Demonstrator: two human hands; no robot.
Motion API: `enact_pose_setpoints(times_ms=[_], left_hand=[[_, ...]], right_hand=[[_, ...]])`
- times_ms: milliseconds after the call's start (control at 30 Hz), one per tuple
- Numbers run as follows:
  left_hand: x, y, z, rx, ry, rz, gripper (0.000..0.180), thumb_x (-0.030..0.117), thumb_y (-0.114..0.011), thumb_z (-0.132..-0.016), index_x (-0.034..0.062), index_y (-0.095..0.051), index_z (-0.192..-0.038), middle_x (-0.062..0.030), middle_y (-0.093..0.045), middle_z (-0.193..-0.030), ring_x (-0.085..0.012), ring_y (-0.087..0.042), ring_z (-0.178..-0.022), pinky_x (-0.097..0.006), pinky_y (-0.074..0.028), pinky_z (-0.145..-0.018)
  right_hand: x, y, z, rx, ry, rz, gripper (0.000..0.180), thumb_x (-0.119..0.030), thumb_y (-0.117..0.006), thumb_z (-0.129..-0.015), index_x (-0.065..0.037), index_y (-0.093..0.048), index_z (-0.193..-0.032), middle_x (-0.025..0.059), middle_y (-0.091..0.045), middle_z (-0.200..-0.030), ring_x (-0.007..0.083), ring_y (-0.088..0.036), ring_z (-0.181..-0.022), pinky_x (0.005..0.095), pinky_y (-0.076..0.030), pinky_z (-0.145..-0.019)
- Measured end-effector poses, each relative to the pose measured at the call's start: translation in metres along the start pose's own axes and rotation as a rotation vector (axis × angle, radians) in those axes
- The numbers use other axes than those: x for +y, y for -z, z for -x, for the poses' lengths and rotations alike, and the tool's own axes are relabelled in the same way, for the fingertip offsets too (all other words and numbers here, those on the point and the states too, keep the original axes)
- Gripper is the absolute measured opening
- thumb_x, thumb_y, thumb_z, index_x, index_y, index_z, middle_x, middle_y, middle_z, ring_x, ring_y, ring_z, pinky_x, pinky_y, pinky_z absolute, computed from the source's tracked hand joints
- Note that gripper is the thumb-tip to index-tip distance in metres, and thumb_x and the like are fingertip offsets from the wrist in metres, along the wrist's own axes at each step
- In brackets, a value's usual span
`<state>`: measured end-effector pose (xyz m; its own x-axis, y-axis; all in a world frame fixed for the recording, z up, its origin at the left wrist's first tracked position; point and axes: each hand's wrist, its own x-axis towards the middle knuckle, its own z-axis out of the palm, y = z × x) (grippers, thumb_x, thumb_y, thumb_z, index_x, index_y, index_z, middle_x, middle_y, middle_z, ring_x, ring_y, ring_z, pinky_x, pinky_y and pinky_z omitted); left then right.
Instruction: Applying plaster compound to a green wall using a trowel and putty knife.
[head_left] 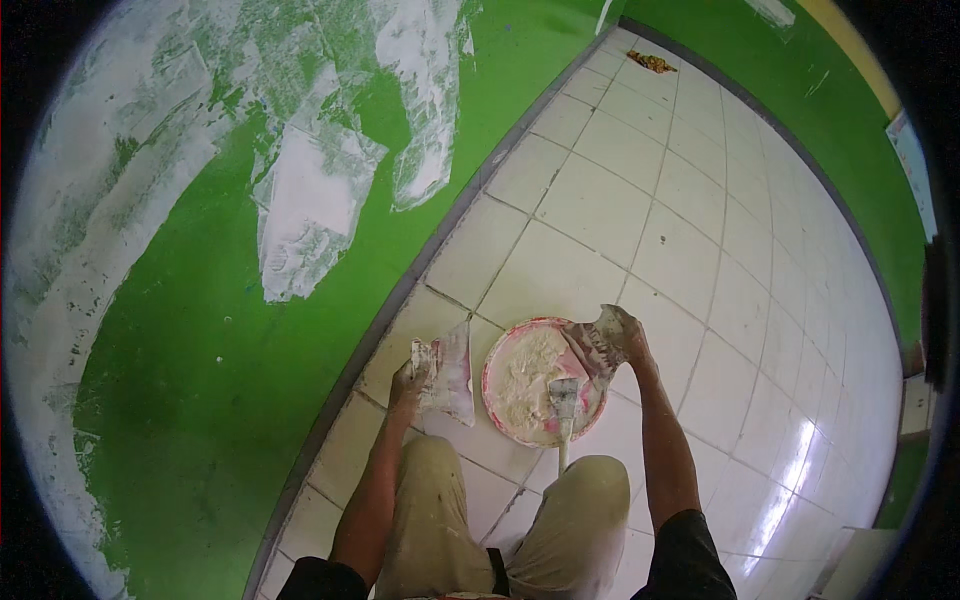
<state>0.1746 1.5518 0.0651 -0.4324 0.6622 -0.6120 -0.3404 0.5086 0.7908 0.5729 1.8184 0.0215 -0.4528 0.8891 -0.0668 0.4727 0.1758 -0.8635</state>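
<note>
My left hand (407, 386) is closed round the handle of a wide, flat putty spreader (454, 376), its pale blade smeared with white paste. Between my hands on the floor stands a round tub (486, 392) with a red-stained rim, holding thick off-white putty (525, 368). At the tub's right edge my right hand (627, 338) grips a second spreader (594, 346), grey and crusted, whose blade reaches over the rim. A putty knife (564, 398) rests in the tub with its light handle pointing toward my knees.
A green wall (215, 400) runs along the left, with white putty patches (315, 185) on its upper part. A dark skirting (400, 305) borders the white tiled floor (590, 190). Far ahead lies a small brownish-yellow heap (652, 62). Another green wall (800, 90) curves along the right.
</note>
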Motion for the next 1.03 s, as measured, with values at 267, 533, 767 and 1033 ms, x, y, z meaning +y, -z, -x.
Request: enact_pose_setpoints(times_ms=[267,533,767,1033], left_hand=[[-0.023,0.003,-0.013,-0.023,-0.181,-0.279,0.038,0.027,-0.061,-0.089,0.0048,-0.056,-0.119,-0.0026,-0.06,-0.099,-0.0129,-0.055,-0.085,-0.03,-0.048,-0.075],[-0.012,-0.013,0.006,0.016,-0.123,-0.17,0.044,0.03,-0.061,-0.087,0.0004,-0.055,-0.12,-0.01,-0.059,-0.111,-0.0214,-0.053,-0.097,-0.034,-0.041,-0.089],[-0.033,-0.003,-0.005,-0.018,-0.138,-0.038,0.039,0.028,-0.061,-0.087,0.0011,-0.057,-0.115,-0.0057,-0.061,-0.101,-0.0164,-0.054,-0.091,-0.031,-0.043,-0.084],[-0.013,-0.017,0.008,0.055,-0.218,-0.216,0.039,0.031,-0.062,-0.087,0.0016,-0.059,-0.112,-0.0053,-0.061,-0.097,-0.0146,-0.053,-0.086,-0.031,-0.044,-0.081]], right_hand=[[-0.044,-0.022,-0.031,-0.138,0.021,0.03,0.057,-0.009,-0.069,-0.068,-0.01,-0.055,-0.124,0.0132,-0.066,-0.105,0.0228,-0.065,-0.089,0.0346,-0.051,-0.079],[-0.078,-0.04,-0.039,-0.193,0.08,0.201,0.058,-0.006,-0.064,-0.069,-0.016,-0.055,-0.125,0.0161,-0.067,-0.094,0.0327,-0.065,-0.078,0.0395,-0.052,-0.07],[-0.106,-0.048,-0.046,-0.192,0.166,0.328,0.058,-0.007,-0.063,-0.069,-0.022,-0.056,-0.125,0.0171,-0.066,-0.083,0.036,-0.063,-0.072,0.0427,-0.051,-0.065],[-0.142,-0.057,-0.051,-0.332,0.115,0.468,0.065,-0.01,-0.064,-0.069,-0.027,-0.051,-0.131,0.0195,-0.066,-0.083,0.0347,-0.065,-0.072,0.0427,-0.053,-0.068]])
